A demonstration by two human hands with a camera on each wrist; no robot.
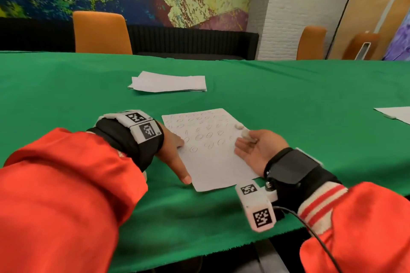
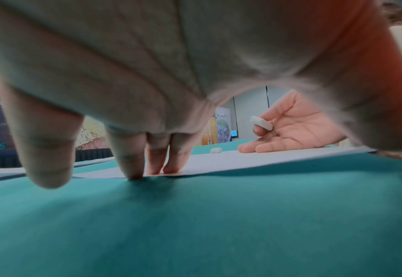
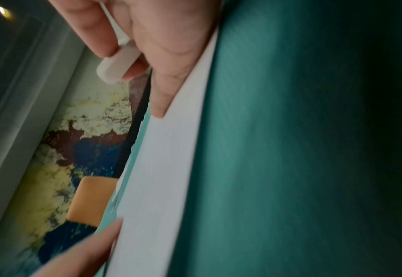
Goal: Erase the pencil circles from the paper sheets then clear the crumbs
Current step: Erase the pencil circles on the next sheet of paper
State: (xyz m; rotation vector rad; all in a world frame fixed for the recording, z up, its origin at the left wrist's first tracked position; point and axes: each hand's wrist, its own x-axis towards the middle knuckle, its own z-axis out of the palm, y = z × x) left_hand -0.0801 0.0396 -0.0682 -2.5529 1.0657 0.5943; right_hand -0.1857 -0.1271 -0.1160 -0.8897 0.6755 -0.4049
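Head: sheet [image 1: 208,150] of pencil circles [image 1: 199,137] lies on the green counter [image 1: 288,95], none erased yet; short strokes advised while it is pinned.
Left wrist: left hand [image 2: 147,93] spread, fingertips [image 2: 133,174] pressed on sheet edge.
Right wrist: eraser [image 3: 116,65] pinched in right hand [image 3: 162,37]; 2nd eraser piece [image 1: 239,126] lies on the sheet.

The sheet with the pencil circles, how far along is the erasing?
Barely begun, if at all: the sheet still carries rows of circles. In hand: the right hand pinches an eraser, and the left hand steadies the sheet's edge. Left: every circle, any crumbs, possibly the far stack.
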